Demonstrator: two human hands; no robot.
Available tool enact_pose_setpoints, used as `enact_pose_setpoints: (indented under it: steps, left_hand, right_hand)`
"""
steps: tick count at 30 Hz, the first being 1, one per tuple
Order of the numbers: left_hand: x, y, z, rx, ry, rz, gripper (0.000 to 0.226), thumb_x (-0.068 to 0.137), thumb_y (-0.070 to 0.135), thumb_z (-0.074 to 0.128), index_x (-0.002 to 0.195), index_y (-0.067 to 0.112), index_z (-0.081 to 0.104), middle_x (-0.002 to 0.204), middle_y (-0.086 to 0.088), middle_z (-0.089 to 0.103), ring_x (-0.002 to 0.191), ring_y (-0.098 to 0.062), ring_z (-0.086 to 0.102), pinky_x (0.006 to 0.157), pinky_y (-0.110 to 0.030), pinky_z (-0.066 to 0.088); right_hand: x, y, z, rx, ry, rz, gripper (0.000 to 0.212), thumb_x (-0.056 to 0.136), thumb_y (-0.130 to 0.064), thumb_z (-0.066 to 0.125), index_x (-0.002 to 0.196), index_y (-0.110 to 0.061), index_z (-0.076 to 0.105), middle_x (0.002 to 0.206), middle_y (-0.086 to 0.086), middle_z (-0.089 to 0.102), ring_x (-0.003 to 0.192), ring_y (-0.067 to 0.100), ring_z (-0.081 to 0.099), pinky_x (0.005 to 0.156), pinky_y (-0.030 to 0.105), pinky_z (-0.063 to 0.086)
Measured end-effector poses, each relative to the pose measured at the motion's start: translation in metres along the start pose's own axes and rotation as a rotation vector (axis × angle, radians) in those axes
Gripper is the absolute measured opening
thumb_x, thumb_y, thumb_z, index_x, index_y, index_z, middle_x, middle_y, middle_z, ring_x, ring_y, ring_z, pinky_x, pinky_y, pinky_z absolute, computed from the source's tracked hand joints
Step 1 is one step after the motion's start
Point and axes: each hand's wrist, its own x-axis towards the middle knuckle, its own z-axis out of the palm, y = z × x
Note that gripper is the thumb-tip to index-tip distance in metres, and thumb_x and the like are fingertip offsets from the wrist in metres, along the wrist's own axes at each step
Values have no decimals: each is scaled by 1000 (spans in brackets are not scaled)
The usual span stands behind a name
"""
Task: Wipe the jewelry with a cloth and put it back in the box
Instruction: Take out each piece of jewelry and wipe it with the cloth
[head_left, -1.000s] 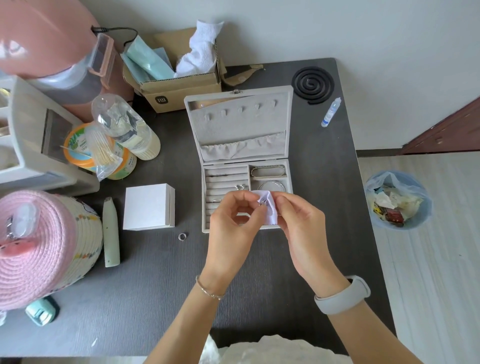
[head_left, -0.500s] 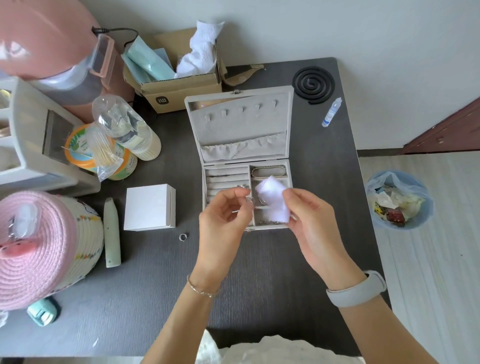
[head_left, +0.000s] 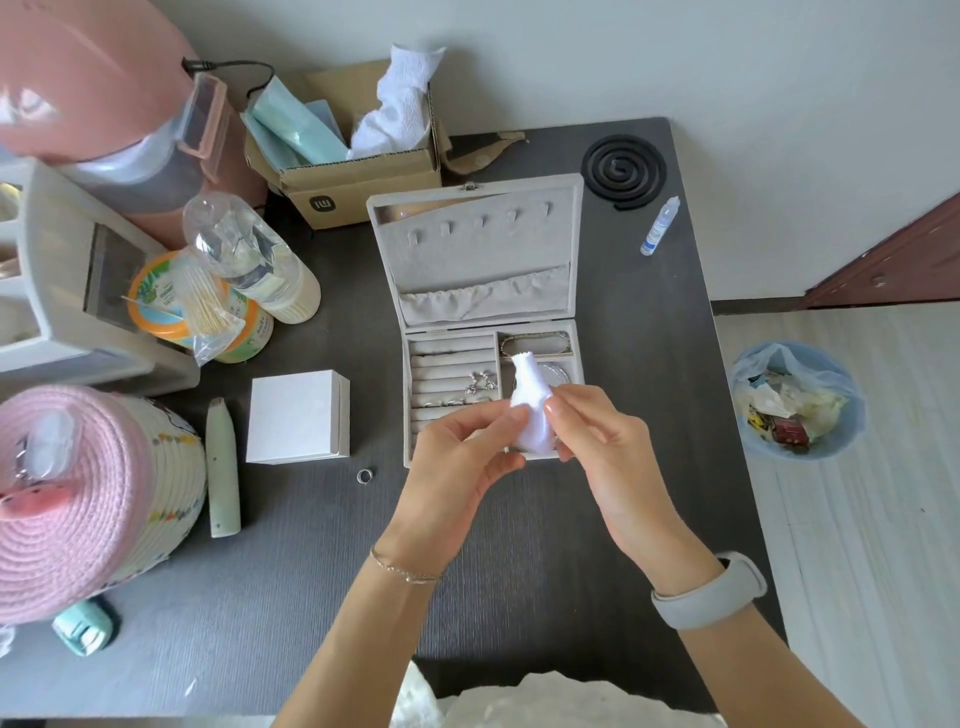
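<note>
Head view: both hands (head_left: 524, 441) pinch a white cloth (head_left: 530, 405) above the open jewelry box (head_left: 488, 317) holding rings (head_left: 457, 400).

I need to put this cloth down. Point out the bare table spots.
Bare dark tabletop lies in front of the small white square box, left of the left hand, near the loose silver ring. Another strip runs right of the open grey jewelry box. The left side is crowded.
</note>
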Motion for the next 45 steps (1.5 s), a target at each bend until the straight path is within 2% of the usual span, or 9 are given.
enact_pose_setpoints:
  steps: [5, 9, 13, 17, 21, 26, 30, 34, 45]
  left_hand:
    - [0, 2, -2, 244, 86, 77, 8, 80, 7, 66, 73, 4, 69, 65, -1, 63, 57, -9, 56, 55, -15, 48]
    - [-7, 10, -5, 549, -20, 204, 22, 80, 6, 65, 62, 18, 65, 73, 5, 57, 52, -2, 51, 57, -11, 41]
    - [-11, 22, -11, 749, -94, 307, 24, 81, 8, 65, 64, 25, 63, 78, 10, 54, 58, 1, 51, 58, -9, 39]
    - [-13, 30, -15, 569, -79, 270, 19, 78, 0, 65, 70, 17, 68, 80, 4, 60, 58, -1, 55, 57, -13, 45]
    - [-12, 25, -18, 343, 16, 205, 25, 76, -7, 65, 73, 16, 71, 70, 5, 68, 58, -8, 62, 62, -16, 51]
    - [-14, 16, -11, 215, 65, 243, 21, 76, -7, 64, 86, 11, 65, 67, 2, 67, 64, -13, 64, 65, -21, 54]
    - [-15, 12, -9, 276, 167, 336, 25, 72, -5, 69, 80, 19, 68, 68, 9, 71, 69, -5, 65, 68, -15, 52]
    - [-17, 7, -6, 252, 203, 389, 23, 72, -5, 68, 80, 17, 69, 72, 10, 73, 73, -5, 68, 72, -16, 53]
    - [-18, 0, -7, 256, 234, 392, 29, 78, -2, 65, 73, 25, 72, 74, 9, 73, 72, -5, 68, 68, -15, 52]
  right_hand:
    - [5, 5, -2, 120, -11, 100, 18, 91, -14, 50, 93, -22, 66, 99, 1, 65, 98, 27, 60, 88, 40, 49]
    - [10, 5, -6, 295, -160, 187, 34, 78, -24, 52, 112, -28, 57, 108, -3, 62, 102, 15, 59, 83, 29, 49]
    - [11, 6, -16, -9, -302, 45, 31, 73, -27, 50, 100, -37, 61, 112, -12, 60, 109, 4, 53, 93, 22, 40]
    - [9, 2, -16, -37, -188, -3, 16, 74, -26, 54, 71, -11, 58, 62, -11, 51, 60, 2, 47, 57, 9, 35]
    - [11, 2, -10, -166, 226, -142, 18, 75, -26, 53, 64, -14, 48, 52, -12, 43, 53, 1, 39, 52, 8, 32]
    - [-3, 1, 7, -172, -47, -247, 7, 78, -35, 54, 84, -35, 58, 78, -31, 63, 77, -8, 58, 69, 6, 40]
    - [-2, 4, 9, 151, -44, -13, 22, 85, -25, 52, 69, -18, 65, 67, -8, 60, 69, 12, 53, 70, 29, 42]
    - [-3, -2, 16, 360, -130, 102, 17, 87, 1, 51, 93, -7, 65, 80, -2, 70, 79, 12, 64, 72, 27, 54]
    - [-4, 0, 18, -246, -127, -144, 2, 89, -9, 54, 88, -11, 54, 73, -9, 55, 64, -3, 55, 61, 9, 42]
